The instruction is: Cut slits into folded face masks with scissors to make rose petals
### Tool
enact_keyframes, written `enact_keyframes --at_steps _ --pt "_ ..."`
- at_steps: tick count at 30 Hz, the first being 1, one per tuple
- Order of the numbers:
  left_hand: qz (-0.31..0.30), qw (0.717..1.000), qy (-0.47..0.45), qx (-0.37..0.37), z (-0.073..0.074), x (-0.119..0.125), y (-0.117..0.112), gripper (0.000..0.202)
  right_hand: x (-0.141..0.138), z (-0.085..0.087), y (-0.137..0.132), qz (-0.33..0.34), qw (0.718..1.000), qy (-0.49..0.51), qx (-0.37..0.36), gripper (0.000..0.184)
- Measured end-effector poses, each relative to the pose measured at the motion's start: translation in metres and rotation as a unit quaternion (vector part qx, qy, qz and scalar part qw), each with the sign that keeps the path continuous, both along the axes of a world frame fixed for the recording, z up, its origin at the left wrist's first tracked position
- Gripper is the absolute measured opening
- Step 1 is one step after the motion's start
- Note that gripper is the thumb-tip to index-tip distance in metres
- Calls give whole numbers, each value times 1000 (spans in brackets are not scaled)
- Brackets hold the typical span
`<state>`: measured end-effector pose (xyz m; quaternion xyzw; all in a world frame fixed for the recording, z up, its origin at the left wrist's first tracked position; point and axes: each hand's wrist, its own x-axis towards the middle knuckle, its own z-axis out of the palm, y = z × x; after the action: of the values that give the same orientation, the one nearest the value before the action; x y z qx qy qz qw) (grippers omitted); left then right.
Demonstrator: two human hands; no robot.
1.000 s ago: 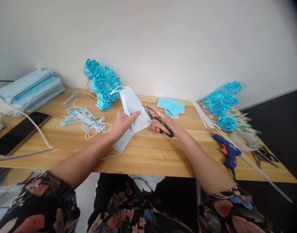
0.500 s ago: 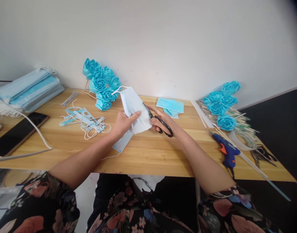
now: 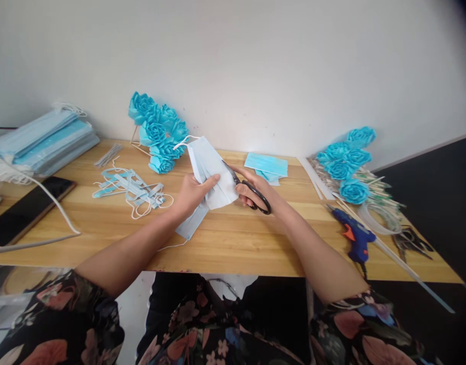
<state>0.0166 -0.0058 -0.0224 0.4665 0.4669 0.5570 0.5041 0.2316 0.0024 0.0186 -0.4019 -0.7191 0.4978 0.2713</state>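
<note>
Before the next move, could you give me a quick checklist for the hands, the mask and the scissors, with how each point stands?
1. Left hand grips the mask: ok.
2. Right hand holds the scissors by the handles: ok.
3. Blades are at the mask's right edge: ok.
4. Left thumb is apart from the blades: ok.
5. Left fingers behind the mask are away from the blades: cannot tell, they are hidden.
6. Glue gun lies apart from both hands: ok.
</note>
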Motion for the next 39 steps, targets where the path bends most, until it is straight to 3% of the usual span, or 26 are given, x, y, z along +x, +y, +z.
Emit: enact_keyframes --at_steps 20,31,34,39 --pt "5 1000 -10 -1 2 1 -1 51 -1 -13 13 -23 999 -4 -23 87" --pt "5 1000 -10 -5 -1 0 0 54 -1 -6 8 -29 1000 -7 -9 83" --pt "18 1000 -23 -6 5 0 -2 58 -2 -9 10 -38 999 -2 -29 83" --pt "55 996 -66 -23 28 2 -6 52 -3 -11 14 -41 998 -8 -52 87"
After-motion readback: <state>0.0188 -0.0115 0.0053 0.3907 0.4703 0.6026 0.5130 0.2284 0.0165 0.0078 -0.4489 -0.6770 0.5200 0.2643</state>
